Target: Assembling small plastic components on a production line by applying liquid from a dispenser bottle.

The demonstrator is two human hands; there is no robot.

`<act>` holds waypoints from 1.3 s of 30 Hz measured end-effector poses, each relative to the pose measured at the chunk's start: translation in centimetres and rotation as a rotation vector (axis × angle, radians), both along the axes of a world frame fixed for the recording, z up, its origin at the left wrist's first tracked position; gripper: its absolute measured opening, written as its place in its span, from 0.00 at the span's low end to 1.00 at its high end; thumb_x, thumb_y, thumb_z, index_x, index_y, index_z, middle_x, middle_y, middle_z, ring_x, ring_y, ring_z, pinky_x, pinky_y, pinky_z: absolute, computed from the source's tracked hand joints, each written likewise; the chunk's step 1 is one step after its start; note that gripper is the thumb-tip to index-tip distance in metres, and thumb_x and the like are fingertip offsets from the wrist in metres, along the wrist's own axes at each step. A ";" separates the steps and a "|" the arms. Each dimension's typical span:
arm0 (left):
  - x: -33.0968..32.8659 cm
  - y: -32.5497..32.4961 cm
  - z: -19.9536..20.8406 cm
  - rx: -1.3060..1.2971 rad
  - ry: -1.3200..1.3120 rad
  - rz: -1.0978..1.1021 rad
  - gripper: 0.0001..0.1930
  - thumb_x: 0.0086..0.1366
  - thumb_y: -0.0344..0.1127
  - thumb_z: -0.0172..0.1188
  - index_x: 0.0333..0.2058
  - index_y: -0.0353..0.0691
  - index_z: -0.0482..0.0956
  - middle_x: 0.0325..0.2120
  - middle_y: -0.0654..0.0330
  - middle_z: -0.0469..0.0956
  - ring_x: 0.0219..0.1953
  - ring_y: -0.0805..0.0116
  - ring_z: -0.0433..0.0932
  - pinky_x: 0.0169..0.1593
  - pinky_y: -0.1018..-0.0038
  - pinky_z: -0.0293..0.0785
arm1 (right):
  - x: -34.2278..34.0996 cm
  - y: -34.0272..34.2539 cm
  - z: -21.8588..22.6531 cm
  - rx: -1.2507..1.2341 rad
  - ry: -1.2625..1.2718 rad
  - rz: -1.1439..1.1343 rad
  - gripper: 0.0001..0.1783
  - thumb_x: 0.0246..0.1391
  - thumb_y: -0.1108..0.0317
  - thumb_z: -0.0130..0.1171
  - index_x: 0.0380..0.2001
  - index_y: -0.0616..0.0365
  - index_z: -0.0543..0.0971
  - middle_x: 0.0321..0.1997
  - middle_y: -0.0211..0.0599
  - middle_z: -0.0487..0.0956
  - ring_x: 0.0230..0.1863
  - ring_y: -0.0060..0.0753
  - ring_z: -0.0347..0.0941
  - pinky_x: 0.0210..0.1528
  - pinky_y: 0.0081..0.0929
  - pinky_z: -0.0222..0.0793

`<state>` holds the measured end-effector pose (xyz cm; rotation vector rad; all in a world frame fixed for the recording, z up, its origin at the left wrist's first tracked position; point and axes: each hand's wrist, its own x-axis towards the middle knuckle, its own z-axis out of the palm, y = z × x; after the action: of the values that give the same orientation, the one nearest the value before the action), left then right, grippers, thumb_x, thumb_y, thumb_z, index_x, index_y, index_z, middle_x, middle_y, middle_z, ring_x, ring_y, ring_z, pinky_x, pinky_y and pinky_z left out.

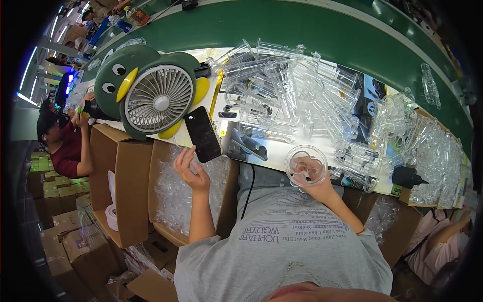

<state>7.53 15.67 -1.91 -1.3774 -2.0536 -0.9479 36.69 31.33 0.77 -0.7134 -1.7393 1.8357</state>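
My left hand (191,172) is raised above an opened cardboard box, its fingers spread and holding nothing. A fingertip is at the lower left edge of a black phone (202,132) lying on the worktable; I cannot tell whether they touch. In front of my body, my right hand (317,187) grips a clear round plastic part (305,160) with a ring-shaped rim. Some of the fingers show through the clear plastic. Beyond the hands, a heap of clear plastic tube-like parts (302,90) covers the printed sheets on the table.
A green penguin-shaped fan (160,103) stands left of the phone. The box (162,189) below my left hand holds clear bagged pieces. Many clear parts (436,156) fill a tray at the right, near a black object (406,177). Another person (68,146) sits at far left.
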 end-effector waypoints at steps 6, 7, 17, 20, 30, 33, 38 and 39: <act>3.0 3.6 1.2 0.282 -0.081 -0.253 0.06 0.63 0.32 0.42 0.34 0.37 0.66 0.31 0.52 0.76 0.40 0.55 0.72 0.45 0.63 0.65 | 0.5 -0.1 -1.4 -0.037 0.056 0.020 0.20 0.45 0.74 0.62 0.44 0.62 0.72 0.33 0.30 0.71 0.35 0.20 0.66 0.41 0.20 0.63; 4.0 4.5 1.4 0.331 -0.105 -0.387 0.06 0.63 0.33 0.42 0.33 0.38 0.67 0.30 0.54 0.77 0.36 0.55 0.73 0.42 0.62 0.67 | 0.5 -0.1 -1.5 -0.014 0.087 0.029 0.19 0.47 0.71 0.61 0.44 0.64 0.72 0.33 0.29 0.72 0.33 0.18 0.66 0.41 0.19 0.63; 9.2 11.2 1.5 0.244 -0.360 -0.926 0.05 0.52 0.29 0.50 0.20 0.37 0.72 0.19 0.57 0.71 0.23 0.59 0.70 0.27 0.68 0.66 | 3.2 -1.0 2.0 -0.069 0.150 0.168 0.36 0.36 0.68 0.66 0.52 0.62 0.66 0.39 0.32 0.69 0.40 0.24 0.64 0.44 0.24 0.61; 9.0 11.3 1.0 0.211 -0.490 -0.891 0.05 0.51 0.27 0.50 0.18 0.36 0.71 0.16 0.57 0.69 0.19 0.59 0.68 0.24 0.68 0.63 | 3.9 -1.3 2.7 0.029 0.105 0.137 0.35 0.36 0.70 0.66 0.51 0.62 0.65 0.40 0.34 0.69 0.42 0.26 0.65 0.46 0.25 0.61; 7.7 8.3 0.9 0.361 -0.323 -0.694 0.12 0.61 0.33 0.45 0.21 0.35 0.70 0.16 0.58 0.70 0.19 0.63 0.68 0.25 0.69 0.65 | 2.3 -1.5 0.3 -0.066 0.130 -0.004 0.34 0.36 0.69 0.66 0.49 0.59 0.63 0.41 0.36 0.71 0.43 0.28 0.67 0.46 0.27 0.63; 5.1 4.6 0.6 0.358 -0.191 -0.424 0.14 0.63 0.34 0.42 0.22 0.36 0.71 0.19 0.55 0.72 0.22 0.60 0.72 0.31 0.66 0.68 | 1.6 -0.7 -0.4 0.271 -0.074 0.061 0.35 0.35 0.68 0.68 0.48 0.61 0.64 0.40 0.39 0.76 0.41 0.31 0.73 0.47 0.27 0.65; 0.6 -0.7 0.0 0.160 -0.102 -0.057 0.08 0.61 0.30 0.42 0.35 0.37 0.71 0.32 0.57 0.79 0.39 0.57 0.72 0.47 0.65 0.63 | 0.6 -0.5 -1.6 0.095 -0.024 0.081 0.36 0.31 0.68 0.69 0.47 0.62 0.66 0.37 0.34 0.71 0.38 0.24 0.65 0.43 0.23 0.63; 0.4 -1.5 0.1 0.088 -0.088 -0.048 0.09 0.61 0.30 0.42 0.36 0.36 0.71 0.36 0.57 0.79 0.44 0.57 0.70 0.51 0.65 0.59 | 0.6 -0.5 -1.5 0.108 -0.031 0.085 0.36 0.32 0.69 0.69 0.47 0.62 0.66 0.37 0.34 0.71 0.38 0.24 0.65 0.43 0.23 0.63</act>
<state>7.89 14.21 -1.77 -1.3664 -2.0248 -1.1239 37.29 30.87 -0.72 -0.6373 -1.8996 1.7786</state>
